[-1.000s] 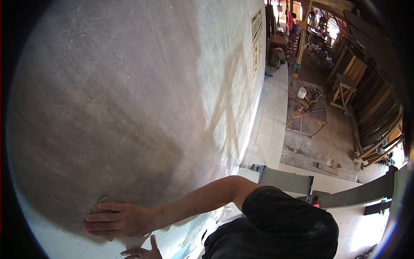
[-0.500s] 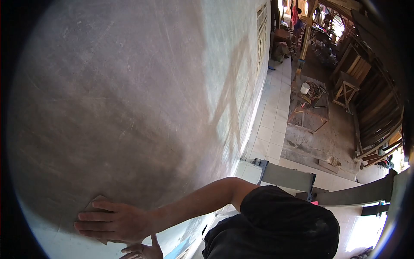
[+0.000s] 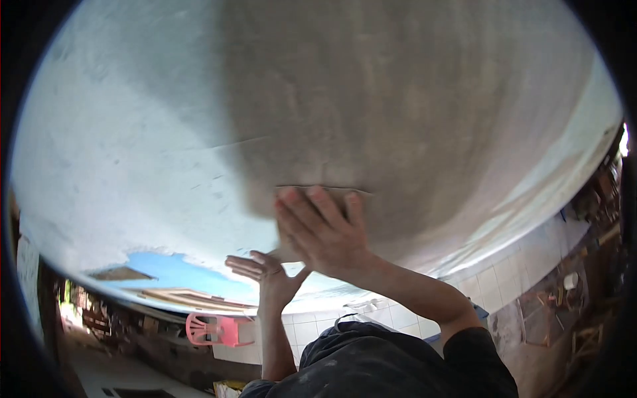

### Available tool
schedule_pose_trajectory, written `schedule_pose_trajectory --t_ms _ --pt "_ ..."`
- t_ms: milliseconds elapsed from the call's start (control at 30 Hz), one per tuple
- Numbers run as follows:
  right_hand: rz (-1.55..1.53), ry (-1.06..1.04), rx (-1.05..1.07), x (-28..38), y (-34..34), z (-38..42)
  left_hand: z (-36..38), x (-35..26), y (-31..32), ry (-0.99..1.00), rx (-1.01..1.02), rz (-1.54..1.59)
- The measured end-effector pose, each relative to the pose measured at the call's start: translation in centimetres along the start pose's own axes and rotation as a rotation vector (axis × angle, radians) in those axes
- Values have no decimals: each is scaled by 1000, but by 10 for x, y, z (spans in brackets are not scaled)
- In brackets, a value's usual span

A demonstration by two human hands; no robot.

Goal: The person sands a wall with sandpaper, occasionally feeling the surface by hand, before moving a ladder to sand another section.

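My right hand (image 3: 325, 232) lies flat with fingers spread on a brownish sheet of sandpaper (image 3: 287, 251), holding it against the wall (image 3: 371, 119). The sheet's upper edge shows as a dark line just past the fingertips, and part of it sticks out below the palm. Lower and to the left, my left hand (image 3: 271, 275) is raised close to the wall, its fingers and thumb apart and nothing in it. The wall around both hands is pale and scuffed, with a broad shadow over its middle.
A blue painted patch (image 3: 162, 265) marks the wall's lower left. On the floor behind it stands a pink plastic chair (image 3: 219, 330). White floor tiles (image 3: 488, 282) run along the wall's foot. Wooden frames and a white container (image 3: 570, 281) are at the right.
My view has swung left to face the wall more squarely, bringing the pink chair and blue patch into sight. My right hand stays on the sandpaper; my left hand now shows more fully.
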State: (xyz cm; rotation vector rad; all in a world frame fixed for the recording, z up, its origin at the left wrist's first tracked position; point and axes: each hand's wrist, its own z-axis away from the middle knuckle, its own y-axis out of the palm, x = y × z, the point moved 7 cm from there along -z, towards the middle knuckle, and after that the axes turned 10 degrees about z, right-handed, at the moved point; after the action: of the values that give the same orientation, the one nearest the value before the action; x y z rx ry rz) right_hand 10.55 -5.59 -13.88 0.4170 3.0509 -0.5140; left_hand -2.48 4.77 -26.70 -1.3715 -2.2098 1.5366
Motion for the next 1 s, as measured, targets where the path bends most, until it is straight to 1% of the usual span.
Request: schedule_pose_trajectory --t_ms 100,200,233,300,367,400,467,533,567,667,800,833,900,1000 --pt "28 -34 34 -2 5 25 0 -3 0 -140 66 -95" --pt "53 -5 -27 -2 9 24 -2 -5 4 -290 300 67" --pt "46 -1 -25 -1 10 22 -2 -2 6 -309 308 77" --pt "36 18 -12 -5 0 -8 -1 6 11 -345 337 94" --pt "51 20 -12 -8 -3 -19 -4 -4 5 -343 341 70" --pt "56 13 -18 -6 -4 -20 -4 -6 3 -345 334 61" --pt "64 3 11 -5 -2 -3 3 9 9 -251 194 -77" --pt "73 -30 14 -6 4 12 -1 -8 -4 -99 27 -198" --pt "82 -52 3 -8 7 16 -4 -15 -9 13 -1 -82" --pt "97 -75 15 -15 -1 2 -2 -9 -7 43 -59 -56" --pt "115 -52 11 -19 -7 -13 -1 3 4 -22 42 -25" --pt "110 -36 41 -18 -5 -9 -2 -5 -4 46 -76 -15" --pt "101 -10 103 -14 1 12 -3 -8 -6 39 -64 -25" --pt "94 -81 37 -17 6 24 -3 -5 -5 14 -62 -5"
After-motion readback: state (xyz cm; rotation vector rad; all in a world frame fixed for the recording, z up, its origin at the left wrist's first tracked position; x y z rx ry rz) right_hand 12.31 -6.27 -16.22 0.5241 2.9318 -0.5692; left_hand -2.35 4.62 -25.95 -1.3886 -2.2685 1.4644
